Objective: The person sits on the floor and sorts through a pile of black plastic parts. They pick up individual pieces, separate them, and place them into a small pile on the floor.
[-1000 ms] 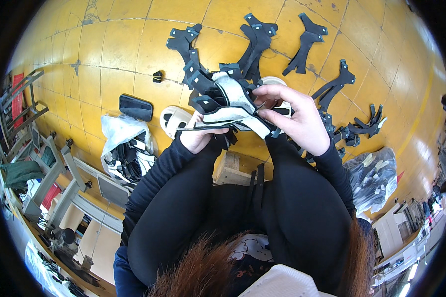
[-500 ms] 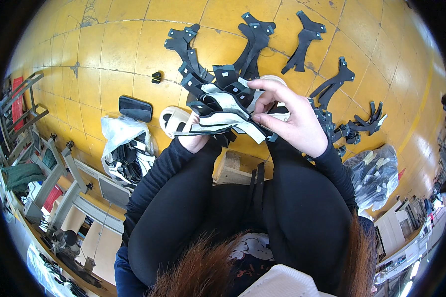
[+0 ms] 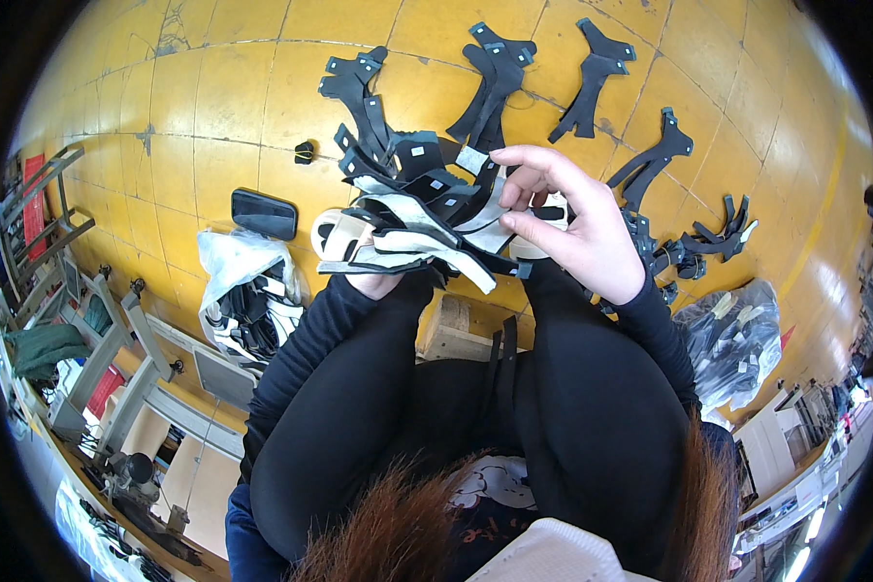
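Note:
A loose bundle of forked black strap pieces with white backing (image 3: 419,215) is held above my knees. My left hand (image 3: 375,284) supports it from below on the left; most of its fingers are hidden under the pieces. On the other side, my right hand (image 3: 584,225) has its thumb and forefinger apart beside the bundle's right edge. Its other fingers curl inward, and I see nothing gripped between them. Small pale labels mark several dark tabs in the bundle.
More forked black pieces (image 3: 592,82) lie in groups on the yellow tiled floor (image 3: 213,87). A black phone-like slab (image 3: 265,213) and an opened plastic bag of straps (image 3: 252,301) lie left. Another filled plastic bag (image 3: 732,339) is at right. A wooden stool (image 3: 456,335) stands between my legs.
The bundle has shifted slightly left and turned, its pieces fanning differently. My right thumb and forefinger now stand a little farther from its edge. The things on the floor are unmoved.

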Demonstrator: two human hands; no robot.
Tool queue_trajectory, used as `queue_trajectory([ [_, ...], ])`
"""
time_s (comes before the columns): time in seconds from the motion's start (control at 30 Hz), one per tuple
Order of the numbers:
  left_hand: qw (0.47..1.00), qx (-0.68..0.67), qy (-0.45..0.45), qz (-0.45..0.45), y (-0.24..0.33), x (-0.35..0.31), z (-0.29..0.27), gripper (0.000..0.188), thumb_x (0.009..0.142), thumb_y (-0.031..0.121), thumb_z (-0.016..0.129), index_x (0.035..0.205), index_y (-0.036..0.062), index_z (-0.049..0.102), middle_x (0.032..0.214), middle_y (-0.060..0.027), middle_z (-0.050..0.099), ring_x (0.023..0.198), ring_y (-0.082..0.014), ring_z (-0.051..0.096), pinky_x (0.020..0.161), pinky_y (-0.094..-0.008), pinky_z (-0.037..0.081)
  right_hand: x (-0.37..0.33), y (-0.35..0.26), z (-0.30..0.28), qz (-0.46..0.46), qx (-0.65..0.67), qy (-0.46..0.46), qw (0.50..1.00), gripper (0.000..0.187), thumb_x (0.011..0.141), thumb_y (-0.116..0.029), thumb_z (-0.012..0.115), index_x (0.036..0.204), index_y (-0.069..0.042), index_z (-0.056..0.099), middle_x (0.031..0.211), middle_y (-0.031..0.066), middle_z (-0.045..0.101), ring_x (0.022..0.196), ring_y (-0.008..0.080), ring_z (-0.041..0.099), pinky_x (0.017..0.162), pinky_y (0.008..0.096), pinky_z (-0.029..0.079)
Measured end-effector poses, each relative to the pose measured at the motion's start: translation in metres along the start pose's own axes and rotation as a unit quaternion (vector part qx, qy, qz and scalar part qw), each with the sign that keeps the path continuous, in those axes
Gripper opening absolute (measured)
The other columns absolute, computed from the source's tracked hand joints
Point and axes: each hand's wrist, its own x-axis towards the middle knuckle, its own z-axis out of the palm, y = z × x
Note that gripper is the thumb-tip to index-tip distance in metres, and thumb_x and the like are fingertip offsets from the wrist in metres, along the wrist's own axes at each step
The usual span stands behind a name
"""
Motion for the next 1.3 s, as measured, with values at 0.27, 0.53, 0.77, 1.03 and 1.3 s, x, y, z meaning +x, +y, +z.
queue_trajectory([
  [0.27, 0.994, 0.081, -0.059, 0.05, 0.003, 0.006, 0.02, 0.019, 0.092, 0.019, 0.055, 0.107, 0.008, 0.053, 0.09, -0.0038, 0.053, 0.083, -0.0139, 0.052, 0.083, -0.0265, 0.046, 0.003, 0.004, -0.004, 0.024, 0.03, 0.069, 0.997, 0.031, 0.089, -0.003, 0.057, 0.12, -0.005, 0.057, 0.09, 0.0021, 0.061, 0.084, 0.0099, 0.055, 0.08, 0.0245, 0.043],
  [0.53, 0.992, -0.078, -0.078, -0.054, 0.012, 0.01, 0.022, 0.05, 0.073, 0.023, 0.066, 0.118, 0.0034, 0.053, 0.094, -0.0105, 0.058, 0.081, -0.021, 0.055, 0.092, -0.0366, 0.046, 0.004, 0.006, -0.004, 0.022, 0.016, 0.065, 0.998, 0.027, 0.089, -0.003, 0.057, 0.116, -0.004, 0.059, 0.091, 0.0011, 0.062, 0.083, 0.0093, 0.054, 0.077, 0.0236, 0.042],
  [0.77, 0.992, -0.094, -0.068, -0.048, 0.014, 0.011, 0.03, 0.072, 0.052, 0.002, 0.057, 0.123, 0.0012, 0.049, 0.1, -0.0129, 0.057, 0.077, -0.0192, 0.049, 0.089, -0.0376, 0.036, 0.004, 0.006, -0.002, 0.023, -0.006, 0.062, 0.998, 0.024, 0.089, -0.005, 0.057, 0.113, -0.003, 0.061, 0.088, 0.0009, 0.063, 0.079, 0.0094, 0.052, 0.075, 0.0239, 0.042],
  [1.03, 0.991, -0.11, -0.037, -0.07, 0.018, 0.01, 0.038, 0.071, 0.055, 0.002, 0.056, 0.125, 0.0011, 0.048, 0.104, -0.0125, 0.057, 0.076, -0.0177, 0.049, 0.088, -0.0364, 0.035, 0.004, 0.007, 0.0, 0.02, -0.007, 0.058, 0.998, 0.023, 0.089, -0.005, 0.057, 0.111, -0.003, 0.061, 0.087, 0.0007, 0.062, 0.079, 0.0093, 0.052, 0.074, 0.0236, 0.042],
  [1.3, 0.995, -0.054, -0.049, -0.074, 0.019, 0.014, 0.042, 0.058, 0.063, 0.0, 0.056, 0.121, -0.0035, 0.049, 0.102, -0.0145, 0.059, 0.088, -0.0238, 0.052, 0.092, -0.0399, 0.039, 0.004, 0.007, 0.0, 0.021, -0.016, 0.051, 0.998, 0.024, 0.088, -0.004, 0.056, 0.112, -0.002, 0.061, 0.089, 0.0014, 0.063, 0.08, 0.0097, 0.052, 0.076, 0.024, 0.043],
])
